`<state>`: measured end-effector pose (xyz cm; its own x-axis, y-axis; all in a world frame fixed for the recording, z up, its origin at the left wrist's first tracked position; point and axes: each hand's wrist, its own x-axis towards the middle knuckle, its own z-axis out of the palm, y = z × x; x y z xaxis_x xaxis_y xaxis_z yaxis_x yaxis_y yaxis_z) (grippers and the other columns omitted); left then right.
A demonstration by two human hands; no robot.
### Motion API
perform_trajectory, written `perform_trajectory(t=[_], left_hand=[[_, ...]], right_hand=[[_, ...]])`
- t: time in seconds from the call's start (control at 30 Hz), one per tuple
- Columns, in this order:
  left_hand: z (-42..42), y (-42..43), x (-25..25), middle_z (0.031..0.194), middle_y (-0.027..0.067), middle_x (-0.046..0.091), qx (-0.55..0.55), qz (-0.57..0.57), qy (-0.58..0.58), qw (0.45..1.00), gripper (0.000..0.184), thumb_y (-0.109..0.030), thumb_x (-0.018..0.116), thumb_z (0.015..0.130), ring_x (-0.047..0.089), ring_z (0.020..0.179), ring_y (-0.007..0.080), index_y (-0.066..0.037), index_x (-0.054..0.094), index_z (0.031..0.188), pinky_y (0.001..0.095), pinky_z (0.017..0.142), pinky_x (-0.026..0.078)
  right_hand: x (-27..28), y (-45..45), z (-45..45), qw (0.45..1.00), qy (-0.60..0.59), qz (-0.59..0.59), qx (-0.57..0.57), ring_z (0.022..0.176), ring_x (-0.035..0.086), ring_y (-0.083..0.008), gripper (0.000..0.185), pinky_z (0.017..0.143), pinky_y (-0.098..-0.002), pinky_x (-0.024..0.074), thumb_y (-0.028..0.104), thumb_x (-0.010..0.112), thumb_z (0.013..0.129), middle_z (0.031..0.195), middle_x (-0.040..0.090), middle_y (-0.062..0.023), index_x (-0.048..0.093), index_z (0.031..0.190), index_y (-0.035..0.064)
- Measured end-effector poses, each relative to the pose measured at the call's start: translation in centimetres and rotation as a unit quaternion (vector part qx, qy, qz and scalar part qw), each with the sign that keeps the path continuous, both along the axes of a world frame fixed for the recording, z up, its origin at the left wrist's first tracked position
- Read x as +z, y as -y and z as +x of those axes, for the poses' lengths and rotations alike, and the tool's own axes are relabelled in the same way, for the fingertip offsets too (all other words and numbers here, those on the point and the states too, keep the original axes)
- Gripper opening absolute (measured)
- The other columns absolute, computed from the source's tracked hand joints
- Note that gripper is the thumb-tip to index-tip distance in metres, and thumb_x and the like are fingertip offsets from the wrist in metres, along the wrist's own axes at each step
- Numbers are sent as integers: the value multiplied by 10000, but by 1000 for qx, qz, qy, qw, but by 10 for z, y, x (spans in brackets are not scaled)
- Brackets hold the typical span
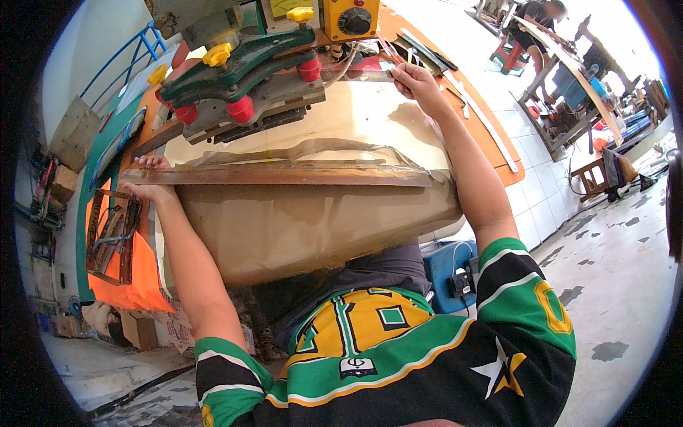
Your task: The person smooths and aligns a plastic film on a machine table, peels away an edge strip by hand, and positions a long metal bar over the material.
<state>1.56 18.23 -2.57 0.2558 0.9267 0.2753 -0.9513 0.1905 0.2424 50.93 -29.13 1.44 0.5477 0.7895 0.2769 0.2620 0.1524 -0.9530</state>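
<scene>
A long brown metal strip (306,176) lies across a large brownish translucent sheet (299,228). My left hand (151,178) grips the strip's left end, with the thumb below and the fingers above. Up by the machine's right side, my right hand (416,84) has its fingers closed at the end of a thin bar (366,75) along the back of the pale work surface. Above the sheet stands a press with a dark green frame (249,67), yellow knobs and red cylinders.
An orange control box (350,20) with a dial sits at the back. Rulers (487,128) lie on the orange table's right side. A rusty metal frame (112,238) rests on orange material at left. A blue stool (455,277) is near my right side. Another person (533,28) works farther back.
</scene>
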Motion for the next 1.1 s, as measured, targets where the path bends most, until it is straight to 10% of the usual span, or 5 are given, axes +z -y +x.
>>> perform_trajectory(t=[0.5, 1.1], left_hand=[[1, 3, 2, 836, 32, 529, 13, -8, -11, 1000, 891, -865, 228, 946, 466, 677, 150, -52, 586, 1028, 319, 631, 377], [1, -1, 0, 814, 21, 521, 8, -12, -8, 1000, 915, -901, 243, 911, 468, 677, 143, -55, 573, 1030, 315, 630, 371]], right_hand=[[5, 2, 0, 997, 18, 80, 15, 817, 663, -115, 225, 755, -274, 515, 281, 674, 1034, 947, 744, -52, 646, 1116, 73], [4, 4, 4, 995, -67, 76, 14, 780, 595, -115, 203, 735, -263, 473, 277, 621, 1063, 889, 649, -19, 573, 1117, 88]])
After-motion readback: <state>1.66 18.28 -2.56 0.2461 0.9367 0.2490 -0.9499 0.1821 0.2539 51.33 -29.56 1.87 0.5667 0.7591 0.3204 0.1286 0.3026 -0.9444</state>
